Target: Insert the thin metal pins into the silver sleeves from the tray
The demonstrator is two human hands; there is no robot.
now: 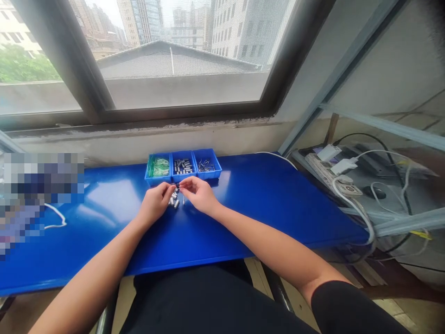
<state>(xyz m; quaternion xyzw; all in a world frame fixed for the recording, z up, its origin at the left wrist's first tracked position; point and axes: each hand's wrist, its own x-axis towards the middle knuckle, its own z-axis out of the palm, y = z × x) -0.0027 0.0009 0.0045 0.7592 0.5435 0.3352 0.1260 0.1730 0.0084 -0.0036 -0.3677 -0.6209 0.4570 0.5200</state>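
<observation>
A: How does the piece you're working on look?

B: Your small dark part (177, 186) is between your two sets of fingertips, over the blue table (257, 204). It's tiny, and your fingers cover much of it, so its exact shape is hard to judge from here. Just below it you have loose silvery cylinders (176, 203) lying in a little cluster, with a thin silver pin (184, 200) to their right.

A: What about edges and room for your arms?

B: Close beyond your hands stand three joined blue bins: the left bin (158, 180) with pale pieces in green wrapping, the middle bin (181, 177) with silver and black cylinders, the right bin (211, 175) with slim dark pins. Behind them runs the wall under the window. You have a wide bare stretch of tabletop to your right, and more to your left up to a white cable (55, 226). The table's near edge passes beneath your forearms.

A: And your fingers?

B: Your left hand (158, 198) has thumb and forefinger pinched together at the dark part. Your right hand (197, 194) pinches it from the other side, its fingers curled and nearly meeting your left fingertips.
</observation>
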